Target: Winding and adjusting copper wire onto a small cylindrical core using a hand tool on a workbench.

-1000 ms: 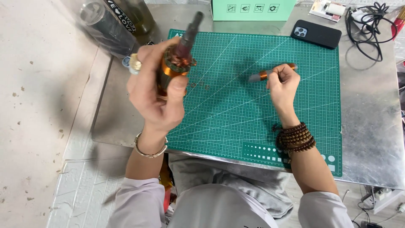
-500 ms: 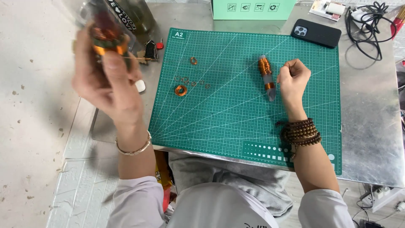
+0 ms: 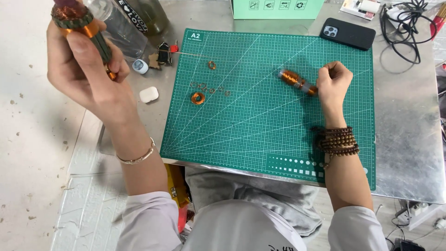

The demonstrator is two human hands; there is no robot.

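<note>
Left hand (image 3: 88, 69) is raised off the table (image 3: 409, 153) at about 10 o'clock, clenched around a motor armature (image 3: 76, 23) with copper windings and a dark green shaft; thumb presses along the shaft. Right hand (image 3: 333, 83) rests on the green cutting mat (image 3: 260, 135) at about 2 o'clock, fingers closed, pinching the end of a copper-wound spool (image 3: 297, 81) that lies flat on the mat just at 9 o'clock of the hand. Whether a fine wire runs between spool and armature cannot be told.

Step in hand looks like wire stripping or unwinding from the armature; small copper loops (image 3: 209, 87) and a copper coil (image 3: 198, 98) lie scattered at the mat's upper left. Next move likely calls for a steady grip on both pieces.

Packages and labels: pale green box (image 3: 278, 8) with a row of small symbols at 12 o'clock, beyond the mat edge; white corner label on the mat's top left; clear bottles (image 3: 134, 23) with dark labels at 11 o'clock. Black phone (image 3: 348, 33) at 1 o'clock, black cables (image 3: 402, 25) beside it. White earbud case (image 3: 149, 94) just off the mat's left edge.
</note>
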